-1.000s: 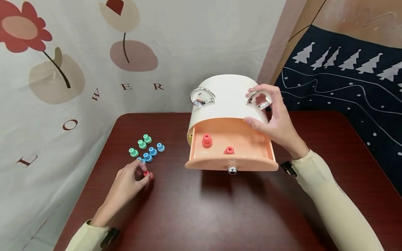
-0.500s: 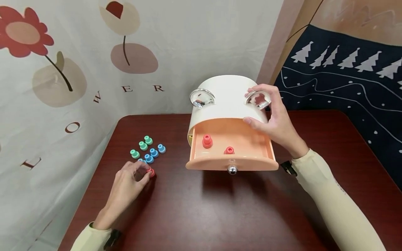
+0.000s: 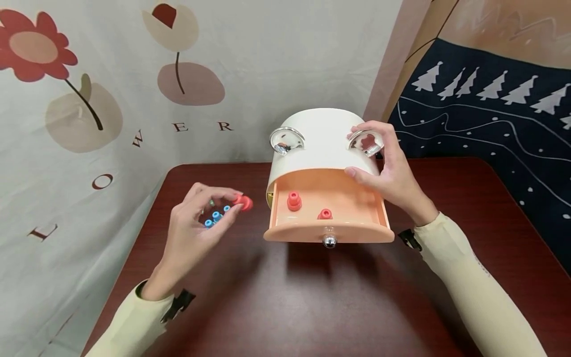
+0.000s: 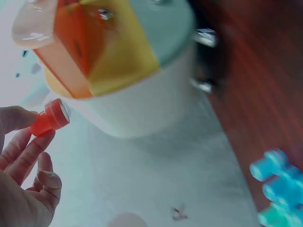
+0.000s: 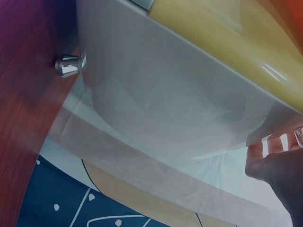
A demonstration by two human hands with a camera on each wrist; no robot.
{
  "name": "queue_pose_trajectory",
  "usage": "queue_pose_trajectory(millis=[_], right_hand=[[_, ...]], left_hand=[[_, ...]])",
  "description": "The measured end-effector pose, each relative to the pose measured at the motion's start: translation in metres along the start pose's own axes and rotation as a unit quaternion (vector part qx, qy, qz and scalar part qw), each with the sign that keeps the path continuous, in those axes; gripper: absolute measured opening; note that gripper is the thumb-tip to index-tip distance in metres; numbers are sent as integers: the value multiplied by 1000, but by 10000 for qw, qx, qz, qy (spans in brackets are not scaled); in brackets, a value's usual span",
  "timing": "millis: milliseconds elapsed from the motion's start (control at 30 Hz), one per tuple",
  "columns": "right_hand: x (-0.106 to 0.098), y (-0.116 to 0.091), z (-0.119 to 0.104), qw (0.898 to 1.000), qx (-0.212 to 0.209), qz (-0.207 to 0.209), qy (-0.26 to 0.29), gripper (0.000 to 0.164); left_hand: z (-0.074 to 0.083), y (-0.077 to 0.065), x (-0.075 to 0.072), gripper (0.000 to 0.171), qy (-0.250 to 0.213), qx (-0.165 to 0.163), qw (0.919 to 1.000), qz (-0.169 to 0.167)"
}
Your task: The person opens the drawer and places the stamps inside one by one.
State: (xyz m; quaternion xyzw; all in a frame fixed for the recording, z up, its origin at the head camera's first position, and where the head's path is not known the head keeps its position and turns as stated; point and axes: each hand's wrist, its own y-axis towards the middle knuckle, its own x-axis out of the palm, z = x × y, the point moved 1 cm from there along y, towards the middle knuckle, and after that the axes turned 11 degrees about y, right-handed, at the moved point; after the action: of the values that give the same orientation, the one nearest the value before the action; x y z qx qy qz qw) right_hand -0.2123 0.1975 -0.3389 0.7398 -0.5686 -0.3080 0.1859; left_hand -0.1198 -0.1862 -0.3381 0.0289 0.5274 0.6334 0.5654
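My left hand (image 3: 192, 228) pinches a red toy stamp (image 3: 244, 202) between thumb and fingertips, raised above the table left of the drawer cabinet (image 3: 325, 144). In the left wrist view the stamp (image 4: 49, 118) has a wide, white-faced end. The peach top drawer (image 3: 296, 233) is pulled out. Inside it, one red stamp (image 3: 294, 201) stands at the left and another red stamp (image 3: 325, 214) is partly hidden by the drawer front. My right hand (image 3: 394, 176) grips the white cabinet's upper right side, thumb on the front edge, fingers behind a round silver ornament (image 3: 368, 143).
Several blue stamps (image 3: 217, 216) stand on the brown table (image 3: 267, 307), partly behind my left hand; green ones (image 4: 272, 215) are beside them. Below the open drawer, the cabinet has a yellow drawer (image 4: 118, 42) and a green drawer (image 4: 165, 28). A printed cloth (image 3: 267, 59) hangs behind.
My left hand has lifted the red stamp off the table and carried it up and right, towards the drawer. My right hand stays on the cabinet.
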Motion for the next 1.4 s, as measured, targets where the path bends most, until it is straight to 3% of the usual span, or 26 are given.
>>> queue_pose_trajectory(millis=[267,500,667,833,1033,1200,1400], right_hand=[[5,4,3,9999,-13,-26,147,82],[4,3,2,9999,-5,-14,106,82],[3,1,2,10000,56,-15,67,81],[3,1,1,9999,117,-25,47,81],[1,0,-1,9998,179,-9,59,76],[1,-1,-2,9998,182,3,49,75],[2,-1,-3,9998,177,16,-11,73]], left_hand=[[25,30,18,24,-487,378,9980,110],[40,52,45,20,-745,572,9954,-168],[43,65,64,17,-390,782,9946,-562],[47,72,72,12,-17,890,9911,-990],[54,78,80,9,565,894,9825,-1533],[60,83,85,10,635,825,9748,-1971],[63,86,88,8,895,716,9710,-2097]])
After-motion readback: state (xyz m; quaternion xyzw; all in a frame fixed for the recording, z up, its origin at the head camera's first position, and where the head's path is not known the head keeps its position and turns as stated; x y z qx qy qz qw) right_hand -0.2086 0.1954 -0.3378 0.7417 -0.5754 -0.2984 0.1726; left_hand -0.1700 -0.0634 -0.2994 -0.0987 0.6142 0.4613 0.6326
